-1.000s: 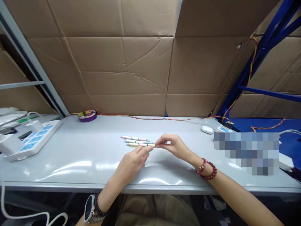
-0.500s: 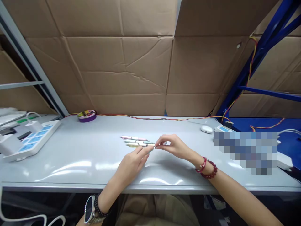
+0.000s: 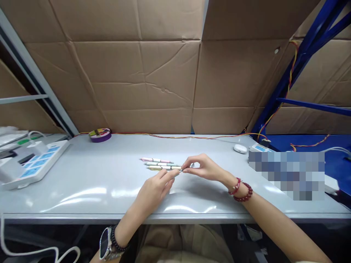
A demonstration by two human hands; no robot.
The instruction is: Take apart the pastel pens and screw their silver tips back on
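Left hand point(image 3: 155, 188) and right hand point(image 3: 204, 168) pinch opposite ends of a slim grey pen point(image 3: 177, 172), lying left-right just above the glossy table point(image 3: 82, 182), beside three pastel pens point(image 3: 160, 164).

A glossy grey table point(image 3: 82, 190) stands against brown cardboard walls point(image 3: 153, 73), blue shelving frame point(image 3: 298, 69) alongside.

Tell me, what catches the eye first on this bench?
Both hands meet mid-table: the left hand and right hand pinch a thin pen part between their fingertips. Just behind lie three pastel pens side by side. A white power strip sits at far left.
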